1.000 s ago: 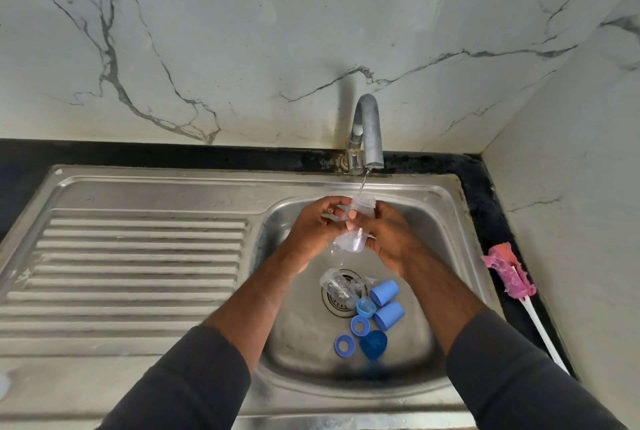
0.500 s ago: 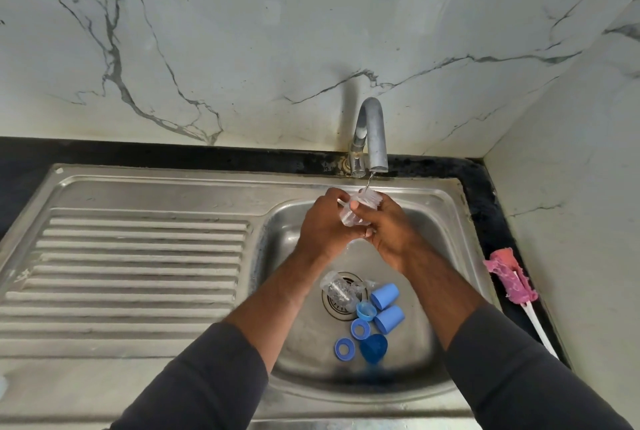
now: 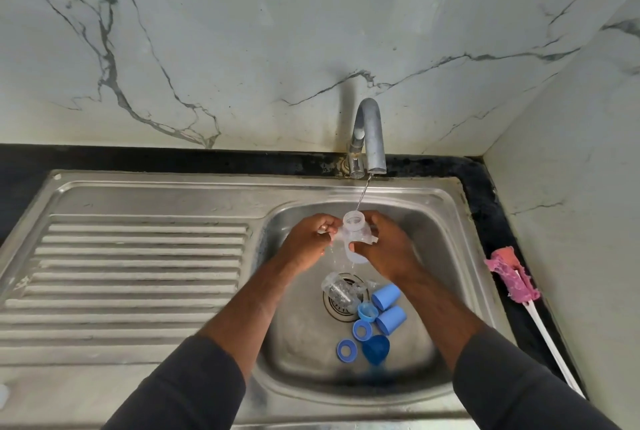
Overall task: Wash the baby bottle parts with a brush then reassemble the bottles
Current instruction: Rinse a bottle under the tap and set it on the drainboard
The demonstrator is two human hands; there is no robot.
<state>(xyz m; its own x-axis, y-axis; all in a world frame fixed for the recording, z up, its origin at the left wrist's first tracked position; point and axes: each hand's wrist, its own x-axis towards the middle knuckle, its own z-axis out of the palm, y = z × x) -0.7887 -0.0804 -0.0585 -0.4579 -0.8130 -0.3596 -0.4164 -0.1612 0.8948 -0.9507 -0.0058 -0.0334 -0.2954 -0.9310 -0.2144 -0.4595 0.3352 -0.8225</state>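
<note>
1. a clear plastic baby bottle (image 3: 355, 240) is held upright over the basin of a stainless steel sink (image 3: 450, 221), its open mouth facing up
2. the left hand (image 3: 308, 242) pinches the bottle's shoulder with curled fingers, and the right hand (image 3: 388, 251) is wrapped round its body with the thumb across the front; the two hands are close together, both clamped on the bottle
3. a thin stream of water (image 3: 363, 192) runs from a curved metal tap (image 3: 369, 138) down to the bottle's mouth, and water drips below the bottle
4. on the basin floor a second clear bottle (image 3: 341, 292) lies on its side over the round drain strainer (image 3: 337, 313)
5. just right of it lie a light blue plastic cap (image 3: 386, 296) and a second light blue cap (image 3: 391, 318), side by side
6. nearer the person are a light blue ring (image 3: 367, 311), two darker blue plastic rings (image 3: 362, 329) lying flat, and a dark blue scoop-shaped piece (image 3: 376, 348)
7. a pink sponge bottle brush (image 3: 514, 279) with a white handle lies on the black stone desk (image 3: 485, 194) to the right of the sink, well apart from both hands
8. a ribbed drainboard (image 3: 138, 256) fills the sink's left side, and a white marble wall (image 3: 242, 48) rises behind the tap
</note>
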